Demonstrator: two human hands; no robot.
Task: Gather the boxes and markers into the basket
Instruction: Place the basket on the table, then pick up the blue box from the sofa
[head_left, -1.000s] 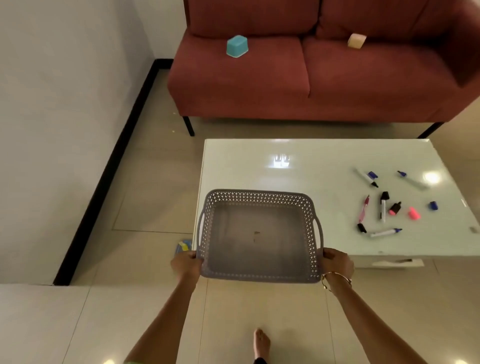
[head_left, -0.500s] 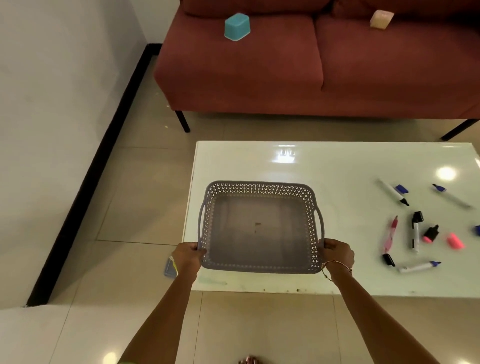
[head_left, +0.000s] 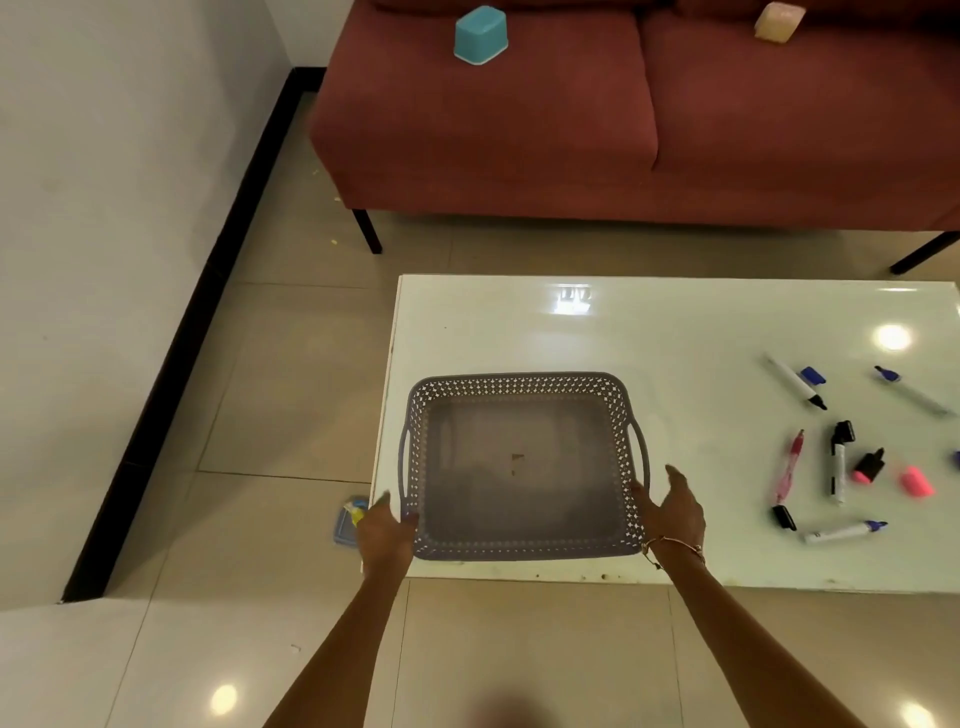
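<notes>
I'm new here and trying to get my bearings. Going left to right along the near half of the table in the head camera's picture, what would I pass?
left hand → basket → right hand → pink pen → black-capped white marker → pink-tipped highlighter → pink cap
</notes>
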